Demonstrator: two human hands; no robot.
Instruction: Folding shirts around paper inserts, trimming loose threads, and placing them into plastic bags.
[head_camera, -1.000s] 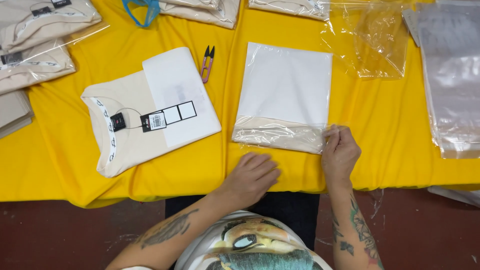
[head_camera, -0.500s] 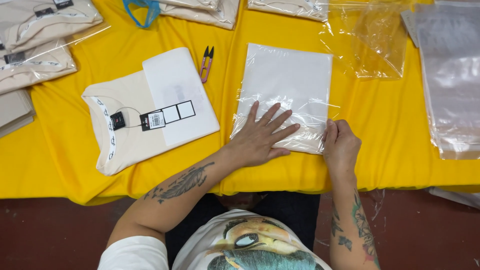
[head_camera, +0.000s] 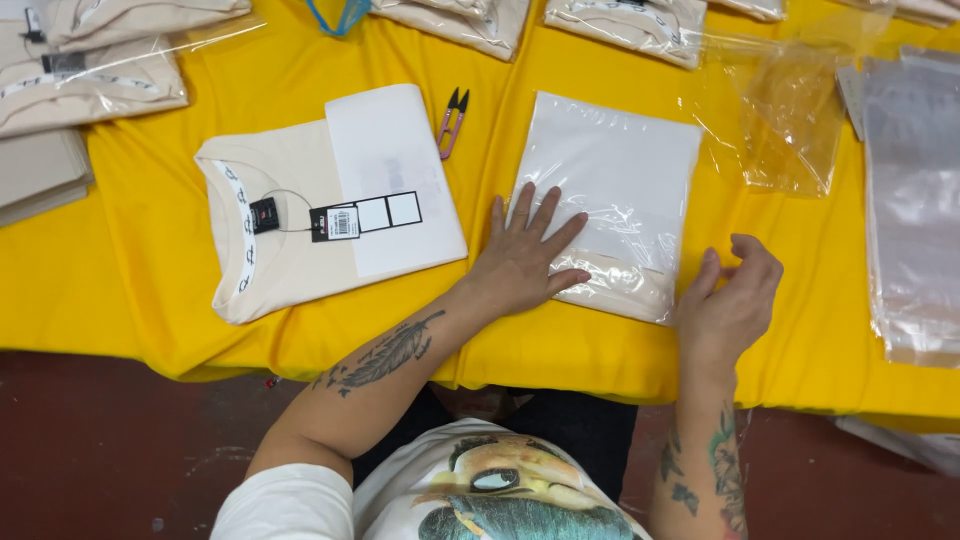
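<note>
The left hand (head_camera: 520, 262) lies flat, fingers spread, on the clear plastic bag holding a folded cream shirt (head_camera: 610, 200). The right hand (head_camera: 728, 300) hovers just beside its corner, loosely curled, grasping nothing (yellow tablecloth (head_camera: 130, 290) beneath, dark red floor (head_camera: 100, 440) below)

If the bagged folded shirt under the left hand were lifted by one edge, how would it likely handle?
The bagged shirt would probably sag: soft folded cloth, though a white sheet inside may stiffen it. Its glossy clear bag looks slippery against the left hand. Likely light; it lies flat on the yellow cloth.
</note>
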